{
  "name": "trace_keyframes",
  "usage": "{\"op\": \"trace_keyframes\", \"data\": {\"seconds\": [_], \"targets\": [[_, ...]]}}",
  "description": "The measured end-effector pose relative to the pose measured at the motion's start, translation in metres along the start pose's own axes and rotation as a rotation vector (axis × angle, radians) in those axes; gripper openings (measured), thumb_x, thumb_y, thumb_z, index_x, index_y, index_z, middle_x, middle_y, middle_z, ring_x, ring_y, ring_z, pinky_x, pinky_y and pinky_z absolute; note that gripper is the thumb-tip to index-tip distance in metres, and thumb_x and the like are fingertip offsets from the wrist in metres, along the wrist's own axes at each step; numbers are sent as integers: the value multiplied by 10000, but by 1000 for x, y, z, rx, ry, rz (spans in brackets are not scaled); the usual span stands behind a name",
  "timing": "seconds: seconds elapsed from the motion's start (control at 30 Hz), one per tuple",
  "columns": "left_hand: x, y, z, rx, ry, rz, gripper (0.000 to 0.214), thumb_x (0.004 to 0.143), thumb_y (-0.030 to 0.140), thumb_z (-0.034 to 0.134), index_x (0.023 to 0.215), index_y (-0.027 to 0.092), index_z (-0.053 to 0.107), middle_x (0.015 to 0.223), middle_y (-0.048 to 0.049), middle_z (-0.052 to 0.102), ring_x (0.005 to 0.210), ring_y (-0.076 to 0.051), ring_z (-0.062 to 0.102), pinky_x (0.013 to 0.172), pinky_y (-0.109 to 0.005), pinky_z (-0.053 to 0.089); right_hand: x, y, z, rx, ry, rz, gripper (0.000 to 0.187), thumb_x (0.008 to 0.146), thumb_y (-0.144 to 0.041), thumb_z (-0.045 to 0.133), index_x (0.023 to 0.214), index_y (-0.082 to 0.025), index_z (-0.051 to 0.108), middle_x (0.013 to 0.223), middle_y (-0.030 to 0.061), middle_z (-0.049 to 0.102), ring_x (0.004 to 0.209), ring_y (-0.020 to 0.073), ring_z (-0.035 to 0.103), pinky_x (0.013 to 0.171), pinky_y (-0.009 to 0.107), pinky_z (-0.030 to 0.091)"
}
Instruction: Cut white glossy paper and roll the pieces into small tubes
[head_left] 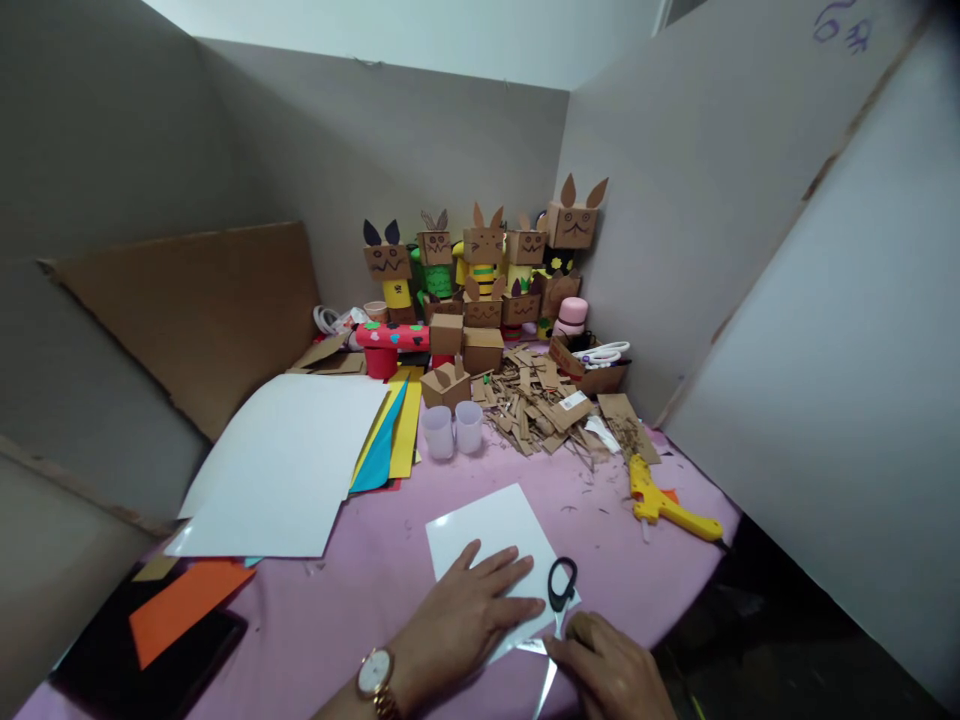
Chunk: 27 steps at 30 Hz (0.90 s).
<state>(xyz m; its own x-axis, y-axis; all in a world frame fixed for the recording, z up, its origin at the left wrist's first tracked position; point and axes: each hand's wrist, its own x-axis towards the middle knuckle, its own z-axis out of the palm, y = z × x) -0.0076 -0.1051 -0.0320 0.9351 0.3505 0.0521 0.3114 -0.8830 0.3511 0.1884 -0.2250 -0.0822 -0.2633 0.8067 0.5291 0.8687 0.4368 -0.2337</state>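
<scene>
A white sheet of paper point(480, 522) lies on the pink tablecloth in front of me. My left hand point(487, 610), with a wristwatch point(375, 674) on its wrist, rests flat on it with fingers spread. Black-handled scissors point(561, 584) lie over the sheet's right corner, handles away from me and blades toward me. My right hand point(611, 665) is closed, its fingertips at the scissors' blades; its palm side is hidden. A narrow white strip point(532, 646) shows beside the blades.
Yellow glue gun point(660, 500) at right; cardboard scraps point(529, 400) behind. Two translucent cups point(438, 432) stand mid-table. Large white sheets point(277, 470) cover coloured paper at left, near an orange sheet point(187, 605). Cardboard animal figures point(484, 245) fill the back; grey partitions point(405, 130) enclose the table.
</scene>
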Motion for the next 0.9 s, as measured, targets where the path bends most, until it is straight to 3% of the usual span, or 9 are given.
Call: {"op": "trace_keyframes", "data": {"seconds": [0.43,0.57,0.73,0.9], "targets": [[-2,2,-2,-8,14,7,390,963,205,436,1307,376,507,1458,-33,491,1361,-267,405,1104,-585,275,-12,-2,8,-61,15,3,298,874,-70,420,1003,-218,645,724,56,680,626,184,674,538,234,531],[-12,0,-10,-7,-63,-36,388,979,210,399,1310,391,491,1471,-30,472,1373,-282,382,1074,-639,290,-13,-4,9,-86,31,1,307,886,-74,412,1023,-223,643,728,63,688,625,190,680,539,241,537],[-32,-8,-13,-59,-58,-108,445,951,194,460,1332,423,461,1504,-7,420,1377,-270,376,1086,-634,283,-11,-7,7,-64,52,17,310,917,-96,369,1012,-230,633,718,48,683,604,179,677,527,233,525],[-36,-6,-15,-63,-97,-131,514,933,130,436,1333,453,455,1528,14,375,1403,-272,325,1088,-642,270,-11,-8,6,-49,59,33,327,889,-69,374,1030,-229,622,739,54,685,631,184,678,546,238,525]]}}
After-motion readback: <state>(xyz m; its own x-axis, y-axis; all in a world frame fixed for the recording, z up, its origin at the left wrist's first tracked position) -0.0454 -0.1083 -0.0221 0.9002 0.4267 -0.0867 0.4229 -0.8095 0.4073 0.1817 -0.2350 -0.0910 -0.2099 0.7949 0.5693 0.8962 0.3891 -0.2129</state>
